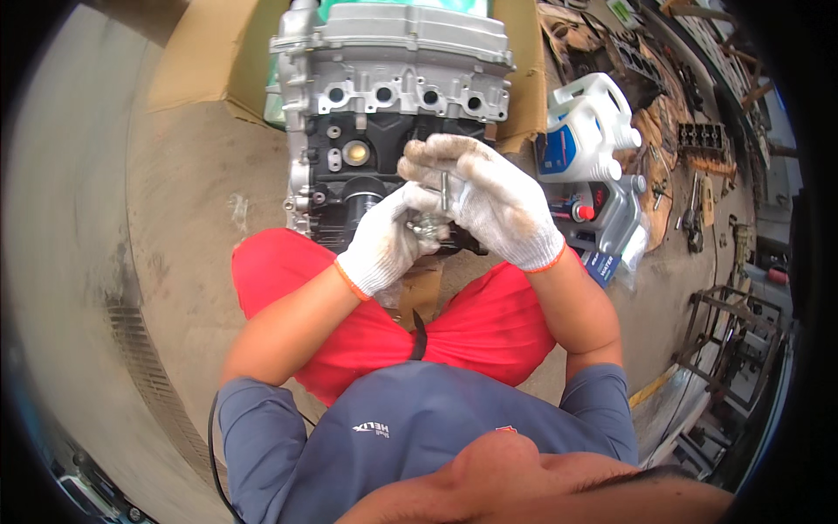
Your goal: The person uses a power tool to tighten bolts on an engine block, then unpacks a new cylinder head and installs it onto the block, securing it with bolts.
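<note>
Head view, entry one: my left hand [384, 244], in a white work glove with an orange cuff, is curled closed around a small shiny metal part [428, 227], which sits at the picture's centre, just in front of the engine block's dark lower face. Entry two: my right hand [489, 205], gloved alike, is arched over it from 1 o'clock, fingers bent, pinching a short metal bolt [444, 190] upright above the part. Entry three: engine block [393, 96], silver head on top, black casting below, standing on brown cardboard [201, 61] at 12 o'clock. Entry four: white plastic jugs [589, 122] at 2 o'clock, with grey containers below them, close to my right elbow's reach. Entry five: my red-clad knees [489, 323] at 6 o'clock, directly beneath both hands. Risks, as I judge them: the thick gloves dull my grip, so the bolt could slip and roll under the block or into the cardboard folds; the small part could tilt in my left palm and the bolt go in crooked; a wide swing of my right arm could knock the jugs over.
</note>
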Available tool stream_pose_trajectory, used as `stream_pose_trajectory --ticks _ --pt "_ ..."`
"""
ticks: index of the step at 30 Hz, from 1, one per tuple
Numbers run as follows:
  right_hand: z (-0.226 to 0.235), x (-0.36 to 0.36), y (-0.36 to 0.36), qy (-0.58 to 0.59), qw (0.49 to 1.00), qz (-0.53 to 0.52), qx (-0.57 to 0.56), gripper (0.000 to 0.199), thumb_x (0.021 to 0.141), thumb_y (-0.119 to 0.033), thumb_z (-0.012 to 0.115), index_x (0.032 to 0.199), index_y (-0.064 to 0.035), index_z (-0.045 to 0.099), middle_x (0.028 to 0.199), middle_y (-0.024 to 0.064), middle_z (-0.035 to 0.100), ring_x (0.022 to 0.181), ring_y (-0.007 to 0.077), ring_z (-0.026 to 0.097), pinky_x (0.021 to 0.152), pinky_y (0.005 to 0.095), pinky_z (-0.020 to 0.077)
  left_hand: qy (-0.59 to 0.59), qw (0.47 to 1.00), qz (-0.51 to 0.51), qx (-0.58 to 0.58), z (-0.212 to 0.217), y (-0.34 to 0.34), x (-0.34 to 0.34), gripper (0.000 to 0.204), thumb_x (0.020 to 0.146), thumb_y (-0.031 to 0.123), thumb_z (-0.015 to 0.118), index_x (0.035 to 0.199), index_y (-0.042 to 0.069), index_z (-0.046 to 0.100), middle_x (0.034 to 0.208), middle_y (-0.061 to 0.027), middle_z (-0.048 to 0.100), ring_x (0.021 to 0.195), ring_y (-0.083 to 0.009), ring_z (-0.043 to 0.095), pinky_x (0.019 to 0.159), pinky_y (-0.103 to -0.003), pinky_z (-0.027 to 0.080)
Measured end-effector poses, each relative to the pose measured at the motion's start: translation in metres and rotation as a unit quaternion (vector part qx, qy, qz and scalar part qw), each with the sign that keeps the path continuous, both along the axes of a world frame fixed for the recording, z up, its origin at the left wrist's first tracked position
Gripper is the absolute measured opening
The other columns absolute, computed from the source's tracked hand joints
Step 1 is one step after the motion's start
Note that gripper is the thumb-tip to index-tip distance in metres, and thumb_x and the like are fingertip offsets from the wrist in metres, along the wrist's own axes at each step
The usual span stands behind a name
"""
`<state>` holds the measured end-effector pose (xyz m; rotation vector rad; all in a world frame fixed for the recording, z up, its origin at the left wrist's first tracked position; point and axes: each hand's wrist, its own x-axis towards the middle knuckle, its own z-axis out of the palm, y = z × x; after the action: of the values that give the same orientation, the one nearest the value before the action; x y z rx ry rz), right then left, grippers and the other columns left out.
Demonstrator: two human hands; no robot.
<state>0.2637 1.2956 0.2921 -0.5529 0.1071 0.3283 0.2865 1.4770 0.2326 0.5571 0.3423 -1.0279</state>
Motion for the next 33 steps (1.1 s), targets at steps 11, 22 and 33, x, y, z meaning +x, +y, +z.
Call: stream_pose_trajectory --ticks 11,22,33 --pt "0.006 -0.017 -0.009 -0.02 0.972 -0.092 -0.217 0.034 0.099 0.008 0.056 0.132 0.0031 0.059 0.143 0.0202 0.062 0.135 0.0334 0.061 0.114 0.045 0.0512 -0.06 0.997 -0.039 -0.027 0.02 -0.006 -0.008 0.025 0.109 0.03 0.063 0.111 0.005 0.064 0.074 0.0019 0.056 0.059 -0.0036 0.05 0.05 -0.021 0.04" --pt "0.001 -0.03 -0.011 -0.044 0.902 -0.076 -0.423 0.027 0.103 0.001 0.06 0.129 0.0027 0.066 0.125 0.013 0.073 0.116 0.0193 0.069 0.105 0.0341 0.0537 -0.062 0.996 -0.041 -0.045 0.005 -0.022 -0.005 0.019 0.107 0.026 0.066 0.108 0.008 0.062 0.077 0.0014 0.058 0.057 -0.0052 0.05 0.049 -0.02 0.038" --pt "0.018 -0.009 -0.054 -0.038 0.808 0.13 -0.574 0.021 0.098 -0.009 0.075 0.116 0.001 0.072 0.107 0.0057 0.075 0.098 0.0126 0.07 0.089 0.029 0.0583 -0.096 0.992 -0.079 0.021 0.003 -0.017 0.0 0.02 0.105 0.026 0.07 0.103 0.007 0.064 0.072 0.0008 0.058 0.053 -0.0059 0.049 0.047 -0.02 0.038"
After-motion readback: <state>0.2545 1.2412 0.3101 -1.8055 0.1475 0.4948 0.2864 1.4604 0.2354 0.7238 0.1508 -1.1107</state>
